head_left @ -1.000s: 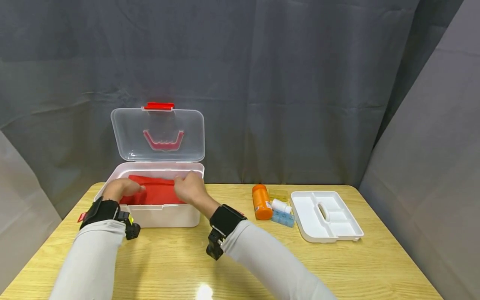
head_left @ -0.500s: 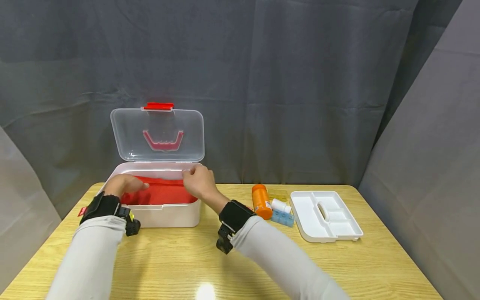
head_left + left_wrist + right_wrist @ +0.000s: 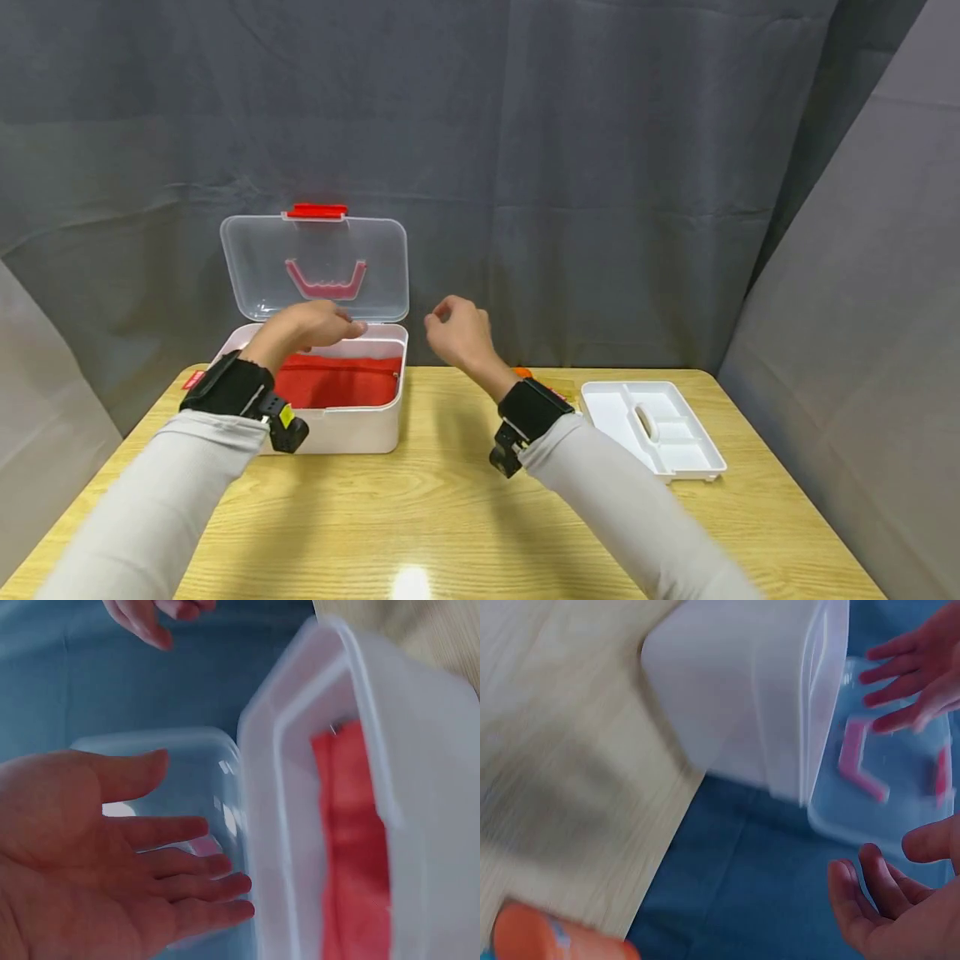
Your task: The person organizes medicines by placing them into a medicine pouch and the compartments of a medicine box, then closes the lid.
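A red fabric pouch (image 3: 341, 382) lies inside the white plastic box (image 3: 337, 433), whose clear lid (image 3: 251, 267) stands raised at the back. Above the box hovers my left hand (image 3: 311, 325), palm facing inward and fingers extended, holding nothing; the left wrist view shows its straight fingers (image 3: 202, 889) apart from the pouch (image 3: 352, 840). My right hand (image 3: 461, 333) is in the air to the right of the box, over the table's back edge. In the right wrist view its fingers (image 3: 885, 881) are loosely bent with nothing between them.
A white divided tray (image 3: 697, 417) lies at the right of the wooden table (image 3: 420, 517). An orange bottle (image 3: 562, 937) and a yellow item (image 3: 558, 387) are near it, partly hidden behind the right forearm. Grey curtain (image 3: 600, 208) hangs behind.
Both hands have lifted out of the box and away from the red pouch. The right hand has moved right; the left has moved up and rightward. The pouch stays in the box.
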{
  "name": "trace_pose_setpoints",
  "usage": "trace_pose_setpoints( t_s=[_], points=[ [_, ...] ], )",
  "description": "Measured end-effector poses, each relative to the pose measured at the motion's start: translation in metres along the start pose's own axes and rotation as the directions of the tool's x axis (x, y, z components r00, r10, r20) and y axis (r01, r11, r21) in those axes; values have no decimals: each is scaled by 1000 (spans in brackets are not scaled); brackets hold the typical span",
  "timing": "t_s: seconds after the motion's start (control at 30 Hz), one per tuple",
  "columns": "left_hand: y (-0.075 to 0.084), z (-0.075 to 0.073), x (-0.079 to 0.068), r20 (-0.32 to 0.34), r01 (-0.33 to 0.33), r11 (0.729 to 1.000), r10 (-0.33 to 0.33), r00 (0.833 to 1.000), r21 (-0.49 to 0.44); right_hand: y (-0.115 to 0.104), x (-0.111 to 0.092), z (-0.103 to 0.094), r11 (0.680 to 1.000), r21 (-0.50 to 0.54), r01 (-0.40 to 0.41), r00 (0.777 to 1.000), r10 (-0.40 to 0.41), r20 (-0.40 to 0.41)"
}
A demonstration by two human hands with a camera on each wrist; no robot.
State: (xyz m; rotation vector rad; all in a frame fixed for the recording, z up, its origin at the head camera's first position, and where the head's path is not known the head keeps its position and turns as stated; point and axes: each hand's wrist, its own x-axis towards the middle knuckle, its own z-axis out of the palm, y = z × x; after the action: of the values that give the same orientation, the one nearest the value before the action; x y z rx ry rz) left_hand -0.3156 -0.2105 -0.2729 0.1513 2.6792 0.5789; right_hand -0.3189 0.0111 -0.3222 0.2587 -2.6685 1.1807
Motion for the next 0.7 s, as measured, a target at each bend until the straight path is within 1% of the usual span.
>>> trace_pose_setpoints(
  t_s=[0.13,0.2,0.3,0.37,0.47,0.57,0.7],
  points=[
    [29,0,-8,-47,-66,996,69,997,58,21,5,-18,1000,-10,-29,1000,29,11],
    [41,2,-11,-54,-78,995,81,995,55,32,6,-26,999,-24,-42,999,43,21],
    [55,8,-14,-61,-89,994,92,994,56,46,8,-38,994,-89,-61,998,62,16],
    [62,14,-15,-66,-95,994,98,993,44,54,8,-46,988,-135,-73,996,78,32],
    [71,23,-18,-77,-123,992,126,989,41,68,7,-60,973,-214,-87,992,104,65],
    [78,34,-22,-82,-159,987,161,984,28,87,5,-78,951,-299,-73,990,107,96],
    [88,52,-28,-56,-208,978,208,977,16,118,-2,-105,917,-397,-47,987,103,122]
  ],
)
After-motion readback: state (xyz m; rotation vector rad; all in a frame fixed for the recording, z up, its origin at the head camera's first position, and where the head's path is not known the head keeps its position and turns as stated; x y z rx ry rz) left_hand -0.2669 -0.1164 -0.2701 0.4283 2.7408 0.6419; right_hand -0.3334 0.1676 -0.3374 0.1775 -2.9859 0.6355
